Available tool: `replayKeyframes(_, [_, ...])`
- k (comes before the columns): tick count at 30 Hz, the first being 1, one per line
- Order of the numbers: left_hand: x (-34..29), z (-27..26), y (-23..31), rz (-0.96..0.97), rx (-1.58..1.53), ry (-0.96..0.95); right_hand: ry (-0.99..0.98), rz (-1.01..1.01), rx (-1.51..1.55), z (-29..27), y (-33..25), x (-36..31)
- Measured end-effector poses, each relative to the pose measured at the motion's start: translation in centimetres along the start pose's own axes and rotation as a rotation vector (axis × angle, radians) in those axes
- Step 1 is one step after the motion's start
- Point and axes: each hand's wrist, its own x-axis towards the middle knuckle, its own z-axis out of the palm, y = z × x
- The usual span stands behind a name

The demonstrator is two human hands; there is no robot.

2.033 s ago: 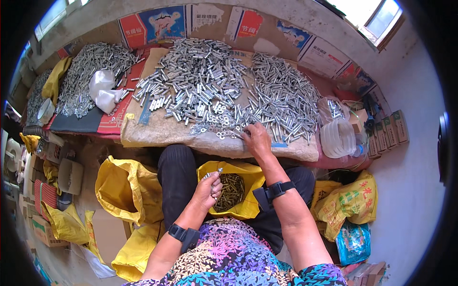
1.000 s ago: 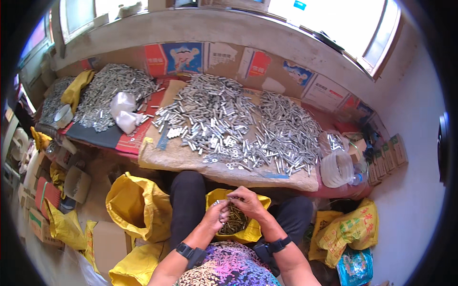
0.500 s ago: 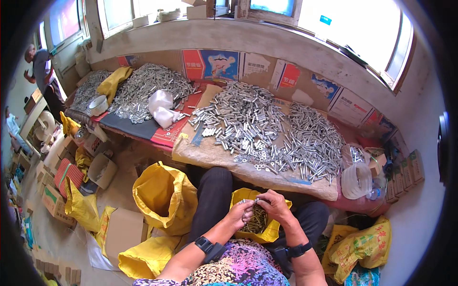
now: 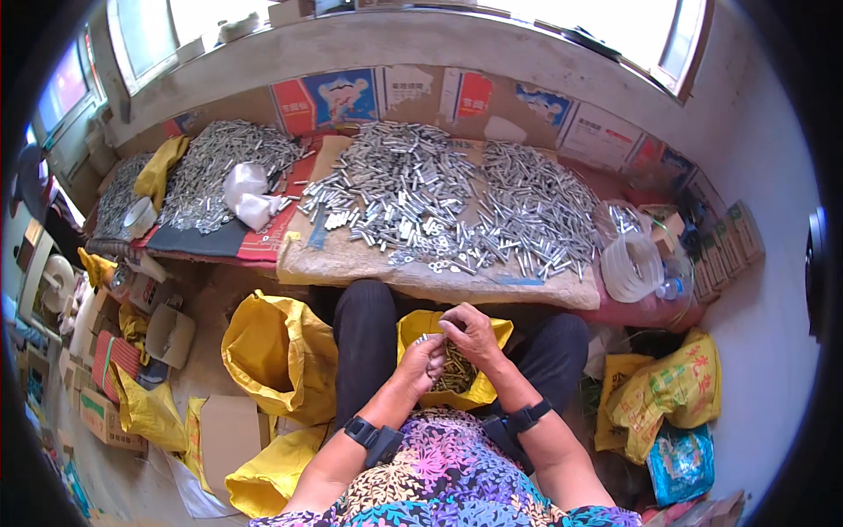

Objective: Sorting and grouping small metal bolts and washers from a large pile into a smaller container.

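My left hand (image 4: pixel 424 363) is closed round a few small silver metal parts; their ends show at the top of the fist. Right beside it, my right hand (image 4: pixel 472 335) has its fingers bent together in a pinch, and whatever they hold is too small or hidden to make out. Both hands are above an open yellow sack (image 4: pixel 484 393) between my knees. Inside it lie many brass-coloured bolt-like pieces (image 4: pixel 454 376). Ahead, loose silver metal tubes and rods (image 4: pixel 386 184) are heaped on the low cardboard-covered table (image 4: pixel 351 263), with several washers near its front edge.
An open yellow sack (image 4: pixel 281 351) stands left of my leg, near a cardboard sheet (image 4: pixel 233 439). At the table's right end are a clear plastic tub (image 4: pixel 630 268) and several small boxes (image 4: pixel 733 241). More yellow sacks (image 4: pixel 672 395) lie at right. A person (image 4: pixel 35 184) is at far left.
The view has shifted, so the table sits further left and higher. My right hand has come off the left hand's fingertips a little. The left hand still grips silver parts.
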Motion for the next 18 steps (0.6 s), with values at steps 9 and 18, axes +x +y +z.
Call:
replayKeyframes(9, [0.6,-1.0,0.0,0.021,-0.024,0.017,-0.102,0.030,-0.013,-0.6,1.2,-0.8])
replayKeyframes(18, [1.1,-1.0,-0.2,0.000,0.025,0.039,-0.166,0.173,-0.150,-0.6,2.8,-0.7])
